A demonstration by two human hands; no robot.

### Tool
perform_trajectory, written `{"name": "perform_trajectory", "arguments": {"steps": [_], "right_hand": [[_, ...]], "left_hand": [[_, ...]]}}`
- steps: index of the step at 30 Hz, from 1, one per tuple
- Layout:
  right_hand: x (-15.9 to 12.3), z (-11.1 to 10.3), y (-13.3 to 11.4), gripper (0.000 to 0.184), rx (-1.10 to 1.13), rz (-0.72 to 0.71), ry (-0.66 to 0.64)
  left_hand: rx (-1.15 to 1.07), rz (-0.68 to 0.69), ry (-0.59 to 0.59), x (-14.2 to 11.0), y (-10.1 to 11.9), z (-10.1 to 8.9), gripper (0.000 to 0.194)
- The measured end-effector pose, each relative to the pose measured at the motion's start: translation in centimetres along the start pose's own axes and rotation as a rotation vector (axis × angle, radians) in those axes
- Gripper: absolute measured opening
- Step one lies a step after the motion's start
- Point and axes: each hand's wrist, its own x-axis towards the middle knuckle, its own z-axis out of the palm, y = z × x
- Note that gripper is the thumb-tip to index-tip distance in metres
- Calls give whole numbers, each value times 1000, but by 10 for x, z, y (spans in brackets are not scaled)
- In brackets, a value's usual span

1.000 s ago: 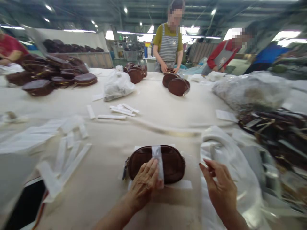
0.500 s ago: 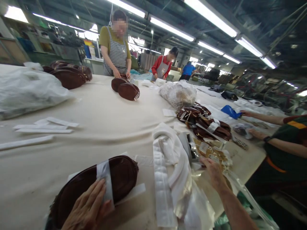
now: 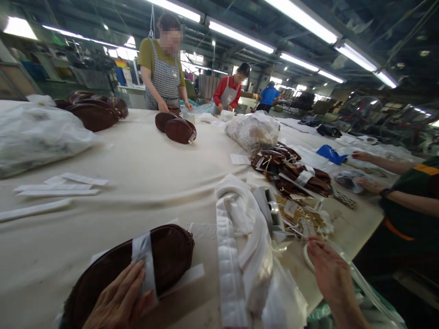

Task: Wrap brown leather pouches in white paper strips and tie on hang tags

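My left hand (image 3: 120, 292) lies flat on a dark brown leather bag (image 3: 171, 256), fingers stretched out over the pale band (image 3: 146, 262) wrapped round its middle. White strips stick out from under the bag. My right hand (image 3: 327, 265) is at the right of the table, its fingers pressed together; what they hold, if anything, is hidden. A thin white string seems to run up to its fingertips. Beside it lies a heap of brown tags with white strings (image 3: 305, 219). A rounded white edge shows just behind the fingers.
Between my hands lies a heap of white padded wrapping (image 3: 229, 260). Nearby are a grey box (image 3: 267, 205), brown bags (image 3: 302, 176) and a stuffed plastic bag (image 3: 254, 130). White strips (image 3: 58, 187) lie left. Co-workers stand across the table; another person's arms (image 3: 404, 198) reach in from the right.
My right hand has moved back towards me and slightly right, away from the grey box and tags. My left hand stays on the bag. A co-worker's hand has come off the far bags.
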Motion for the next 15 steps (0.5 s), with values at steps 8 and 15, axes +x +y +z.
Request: {"name": "perform_trajectory", "arguments": {"steps": [8, 15], "right_hand": [[-30, -3, 28, 35, -177, 145, -143], [-13, -37, 40, 28, -667, -43, -269]], "left_hand": [[-24, -5, 11, 2, 0, -2, 52], [-20, -90, -34, 14, 12, -19, 29]]}}
